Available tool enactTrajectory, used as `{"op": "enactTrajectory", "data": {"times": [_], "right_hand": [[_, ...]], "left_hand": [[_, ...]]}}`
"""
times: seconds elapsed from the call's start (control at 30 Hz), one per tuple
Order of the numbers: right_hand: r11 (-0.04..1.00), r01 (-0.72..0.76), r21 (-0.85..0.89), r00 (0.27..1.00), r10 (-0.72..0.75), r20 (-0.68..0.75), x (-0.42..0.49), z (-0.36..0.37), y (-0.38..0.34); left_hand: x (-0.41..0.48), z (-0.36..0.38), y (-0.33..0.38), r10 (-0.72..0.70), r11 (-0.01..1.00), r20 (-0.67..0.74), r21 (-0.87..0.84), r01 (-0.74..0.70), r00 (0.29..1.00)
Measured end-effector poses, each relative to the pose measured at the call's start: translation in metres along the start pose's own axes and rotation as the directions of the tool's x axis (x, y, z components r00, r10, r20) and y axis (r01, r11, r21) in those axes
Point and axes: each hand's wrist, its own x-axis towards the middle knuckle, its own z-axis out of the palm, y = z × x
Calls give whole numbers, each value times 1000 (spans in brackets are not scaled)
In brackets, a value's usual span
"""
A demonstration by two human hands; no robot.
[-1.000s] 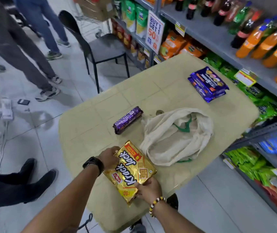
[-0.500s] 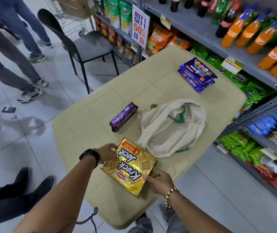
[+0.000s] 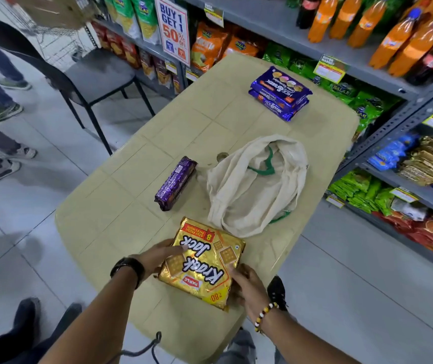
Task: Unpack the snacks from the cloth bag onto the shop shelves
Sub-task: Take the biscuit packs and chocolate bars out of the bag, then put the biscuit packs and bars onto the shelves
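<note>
The shiny gold square pack of crackers [image 3: 202, 261] is at the 6 o'clock end of the pale yellow plastic table [image 3: 120, 219]. The left hand [image 3: 157, 254] grips its 9 o'clock edge and the right hand [image 3: 246, 287] grips its 4 o'clock corner. The floppy cream cloth bag [image 3: 257, 185] sits just past it, toward 1 o'clock, with a purple roll of biscuits [image 3: 176, 186] beside it. The step looks like taking this pack to the grey metal shelves [image 3: 394, 114] at 3 o'clock. Next, both hands should lift it and turn that way.

Head-worn camera looks steeply down and forward, close over the table [image 3: 136, 195], shelves [image 3: 417, 101] at right.
</note>
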Motion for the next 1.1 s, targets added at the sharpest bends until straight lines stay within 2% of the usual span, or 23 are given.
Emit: {"op": "enactTrajectory", "data": {"times": [0.1, 0.3, 0.5, 0.57, 0.67, 0.97, 1.1], "right_hand": [[995, 69, -66, 998, -68, 18, 0, 10, 3], [991, 105, -83, 993, -108, -39, -1, 15, -7], [956, 201, -215, 973, -220, -71, -35, 4, -61], [940, 212, -266, 968, -240, -76, -49, -1, -80], [933, 230, -276, 955, -271, -119, -74, -19, -111], [893, 353, -281, 863, -427, -271, -135, -106, -207], [880, 405, -249, 833, -468, -297, -174, -159, -256]], "left_hand": [[-4, 7, -1, 8, 998, 20, -56, -7, 1000], [-15, 12, -7, 67, 985, -13, -160, -68, 998], [-44, 39, 13, 155, 948, -147, -255, -189, 977], [-54, 50, 31, 162, 948, -227, -234, -215, 960], [-70, 73, 69, 188, 952, -247, -191, -238, 951], [-99, 173, 194, 379, 923, -75, -32, -383, 922], [-100, 237, 249, 422, 906, -75, 75, -416, 904]]}}
